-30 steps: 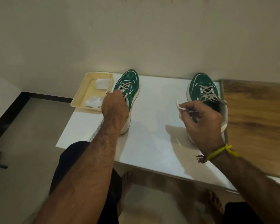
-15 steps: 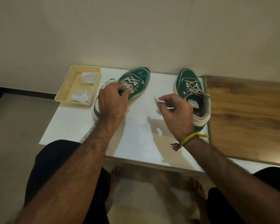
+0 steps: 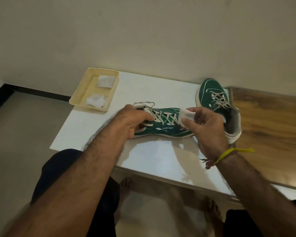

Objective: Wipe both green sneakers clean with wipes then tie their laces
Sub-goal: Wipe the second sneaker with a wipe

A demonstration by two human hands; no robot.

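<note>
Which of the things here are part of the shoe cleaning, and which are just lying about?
Part of the job:
- green sneaker lying sideways, gripped by the left hand
- white wipe, pinched in the right hand
- second green sneaker standing upright
- cream plastic tray holding spare white wipes

Just lying about:
- wooden board
- white tabletop

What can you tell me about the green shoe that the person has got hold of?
The nearer green sneaker lies crosswise on the white table, toe pointing right. It has a glossy-looking green upper, pale sole and loose grey laces. The left hand grips its heel end; the right hand pinches a white wipe against its toe.
</note>
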